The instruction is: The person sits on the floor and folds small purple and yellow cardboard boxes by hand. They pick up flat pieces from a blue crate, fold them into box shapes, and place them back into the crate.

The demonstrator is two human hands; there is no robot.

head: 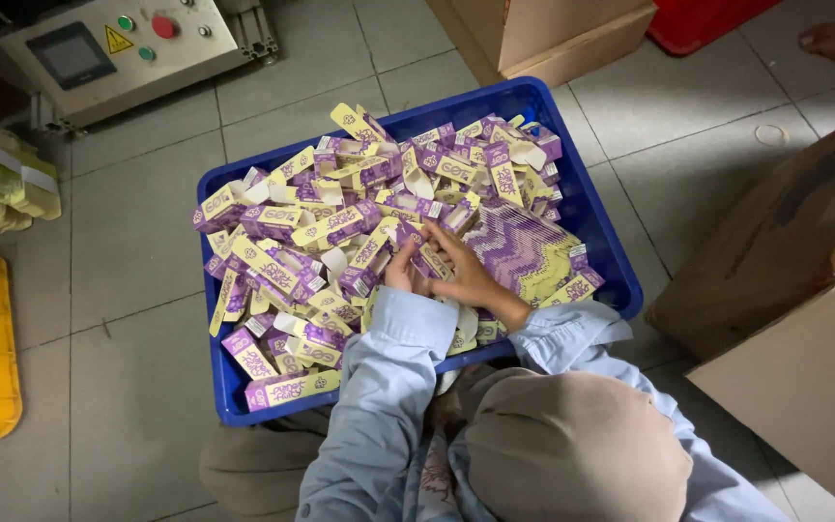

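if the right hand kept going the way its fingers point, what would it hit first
The right hand points up and to the left across the blue crate. It would likely meet the loose purple and yellow cartons piled just past its fingertips first, though depth is hard to judge.

A blue plastic crate (587, 208) on the tiled floor is heaped with loose purple-and-yellow cartons (311, 242). Both hands are buried in the pile, the right hand (464, 274) spread over the cartons, the left hand (401, 273) tucked just beside it. A neat stack of flattened cartons (524, 246) is packed at the right.

A packing workshop: tiled floor (137, 222), control panel (118, 43), cardboard boxes (804, 387), blue crate (596, 227) of flat cartons (340, 232).
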